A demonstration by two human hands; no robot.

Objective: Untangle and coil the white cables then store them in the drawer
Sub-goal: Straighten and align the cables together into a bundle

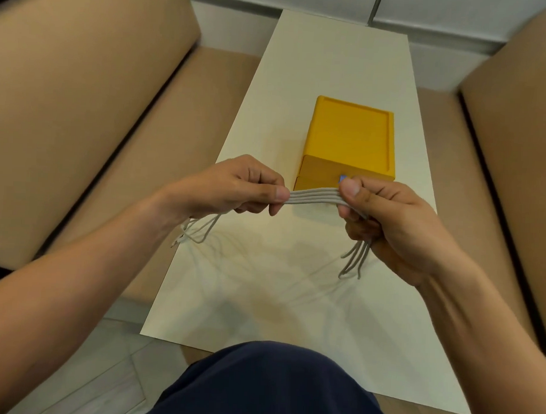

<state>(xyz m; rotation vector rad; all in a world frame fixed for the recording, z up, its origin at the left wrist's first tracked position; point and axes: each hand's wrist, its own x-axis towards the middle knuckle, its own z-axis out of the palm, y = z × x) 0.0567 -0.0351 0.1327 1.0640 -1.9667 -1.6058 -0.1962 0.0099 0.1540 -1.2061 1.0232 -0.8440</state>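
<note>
Navy-clad knee (275, 383) fills the 6 o'clock edge of the view, with both bare forearms reaching out over a cream table (293, 300). Left hand (238, 187) and right hand (386, 217) each pinch the white cables (314, 197) between thumb and curled fingers, holding them taut in the air as a flat band of parallel strands. Loose loops dangle below each fist, with a plug end at 7 o'clock of the left hand. At 12 o'clock from the cables a yellow drawer box (351, 138) sits on the table, its small blue knob (343, 179) just beside the right thumb. Tan sofa cushions (83, 107) flank the table at 9 and 3 o'clock
</note>
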